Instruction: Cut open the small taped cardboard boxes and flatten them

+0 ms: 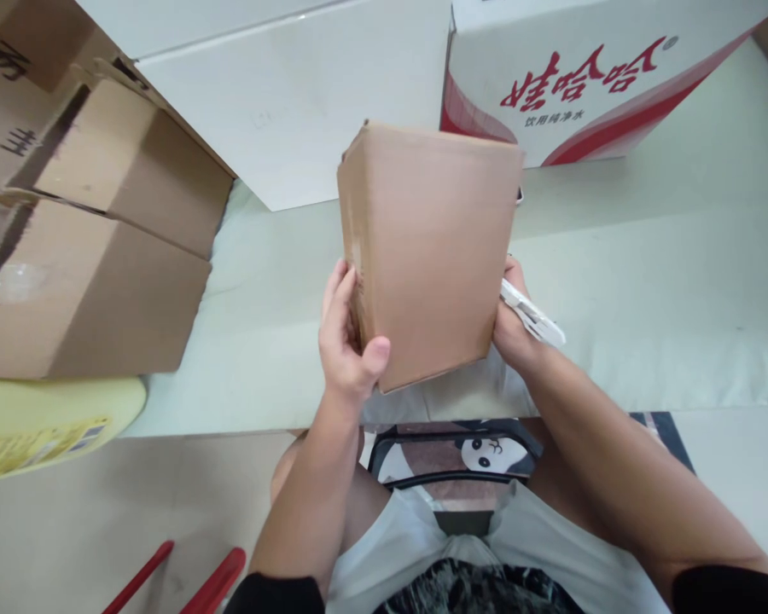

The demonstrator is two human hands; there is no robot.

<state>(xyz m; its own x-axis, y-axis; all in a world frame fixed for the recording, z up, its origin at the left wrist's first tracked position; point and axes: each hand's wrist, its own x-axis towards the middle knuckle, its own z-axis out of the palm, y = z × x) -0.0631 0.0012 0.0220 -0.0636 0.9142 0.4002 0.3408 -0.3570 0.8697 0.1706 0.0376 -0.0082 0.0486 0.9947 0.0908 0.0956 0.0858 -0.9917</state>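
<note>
A plain brown cardboard box [445,251] is held up and slightly tilted above the pale green covered surface. My left hand [349,341] grips its left side, thumb on the near face and fingers along the taped side. At the box's lower right edge is my right hand [515,328], its fingers partly hidden behind the box. A slim white tool that looks like a box cutter [532,314] is held in that hand and sticks out toward the wrist. Whether its blade is out cannot be seen.
Open cardboard cartons [134,213] stand at the left, above a yellow bottle [57,422] lying at the edge. White boxes, one with red lettering [582,94], line the back of the covered surface [646,298]. Red bars [214,584] show at lower left.
</note>
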